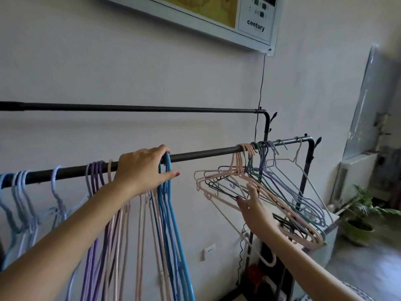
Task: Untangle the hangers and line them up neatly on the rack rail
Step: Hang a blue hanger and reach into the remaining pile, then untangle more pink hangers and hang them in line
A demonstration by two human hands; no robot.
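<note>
1. Two hands are seen at a black rail (206, 152) that slopes upward to the right across the view.
2. The left hand (143, 169) is laid over the rail, its fingers curled behind the hook of a blue hanger (168, 192) and its thumb extended below the rail; that hook is held against the rail.
3. Blue, pink and purple hangers are hung close together under and to the left of this hand, with pale blue ones (23, 192) spaced further left.
4. The right hand (252, 204) is raised with fingers spread wide and nearly straight; its fingertips are touching the lower bars of a tangled bunch (271, 183) of pink, black, green and lilac hangers.
5. The bunch is hooked on the right end of the rail and is swung outward at a slant.
6. A bare stretch of rail is noted between the two groups.
7. A second rail (134, 108) is fixed higher, nearer the wall.
8. A framed board (256, 25), a cable, a wall socket (209, 250) and a potted plant (360, 216) are also recorded.
</note>
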